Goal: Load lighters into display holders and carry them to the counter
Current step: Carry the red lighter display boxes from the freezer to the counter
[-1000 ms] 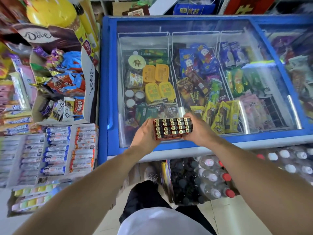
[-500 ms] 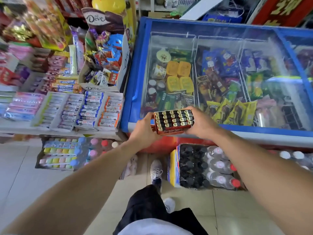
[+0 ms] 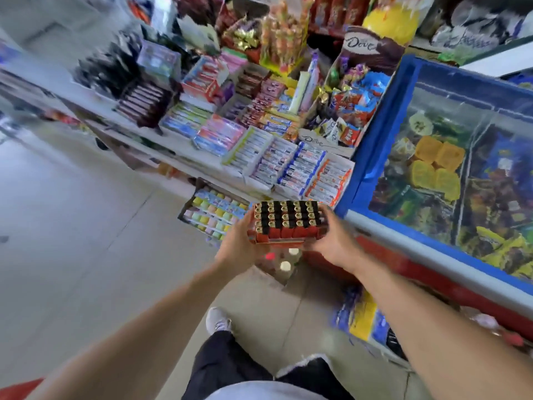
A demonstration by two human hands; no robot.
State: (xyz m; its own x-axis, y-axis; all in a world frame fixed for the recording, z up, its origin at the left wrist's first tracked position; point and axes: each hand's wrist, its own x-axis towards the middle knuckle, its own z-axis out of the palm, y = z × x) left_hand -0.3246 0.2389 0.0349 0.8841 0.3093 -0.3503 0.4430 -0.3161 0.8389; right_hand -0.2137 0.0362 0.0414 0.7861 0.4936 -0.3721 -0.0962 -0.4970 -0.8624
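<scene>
A red display holder [image 3: 284, 233] packed with several rows of lighters, black and gold tops up, is carried in front of me at waist height. My left hand [image 3: 236, 249] grips its left end with fingers curled under it. My right hand [image 3: 331, 238] grips the right end, thumb along the side. The holder hangs over the floor just left of the freezer's corner.
A blue-framed glass-top freezer [image 3: 372, 134] full of ice cream stands to the right. A white shelf [image 3: 184, 160] with gum and candy boxes runs across the left and middle. Crates of drink cups [image 3: 213, 209] and bottles sit on the tiled floor [image 3: 72, 226].
The view has swung left, away from the freezer toward the candy shelf and open floor. Both hands still carry the holder, now beside the freezer rather than over it.
</scene>
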